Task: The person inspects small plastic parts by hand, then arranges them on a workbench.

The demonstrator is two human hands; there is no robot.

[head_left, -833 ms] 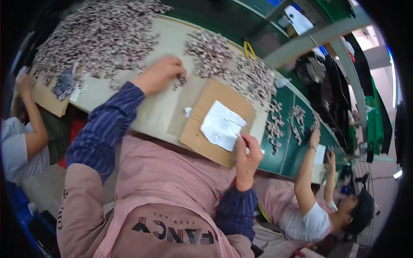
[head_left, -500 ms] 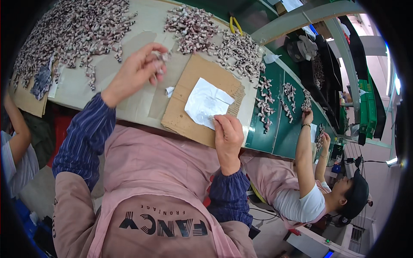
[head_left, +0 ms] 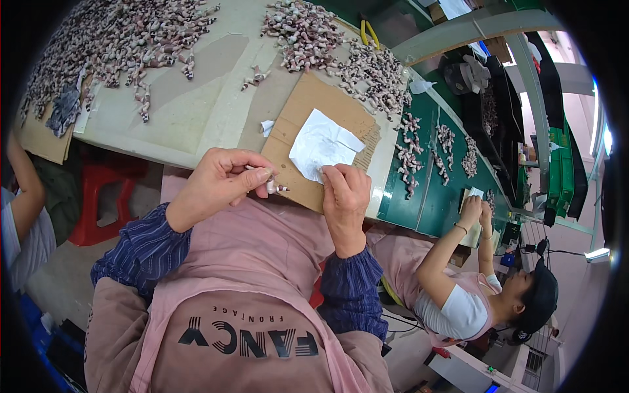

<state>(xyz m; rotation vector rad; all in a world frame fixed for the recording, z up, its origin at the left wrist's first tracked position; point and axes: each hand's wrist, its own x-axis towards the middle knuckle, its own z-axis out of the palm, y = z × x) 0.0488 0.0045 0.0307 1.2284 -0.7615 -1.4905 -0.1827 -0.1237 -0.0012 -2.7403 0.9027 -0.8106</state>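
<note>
My left hand (head_left: 226,180) is closed in a pinch on a small white-and-dark figurine piece (head_left: 272,187), held over the near left edge of a brown cardboard sheet (head_left: 298,111). On the cardboard lies a creased white paper sheet (head_left: 321,145). My right hand (head_left: 347,200) is closed at the near right edge of that paper, thumb and finger pressed together; whatever is between them is too small to make out. A few similar pieces (head_left: 255,77) lie on the table beyond my left hand.
Large heaps of figurine pieces (head_left: 131,39) cover the far left, with more piles (head_left: 301,33) behind the cardboard. Yellow-handled pliers (head_left: 370,33) lie at the back. On the right a co-worker (head_left: 458,288) works at the green table section (head_left: 422,183). A red stool (head_left: 101,203) stands at left.
My left hand has come back from over the table toward my right hand, holding a piece. Some pieces now show where it was. The co-worker's hands have come together.
</note>
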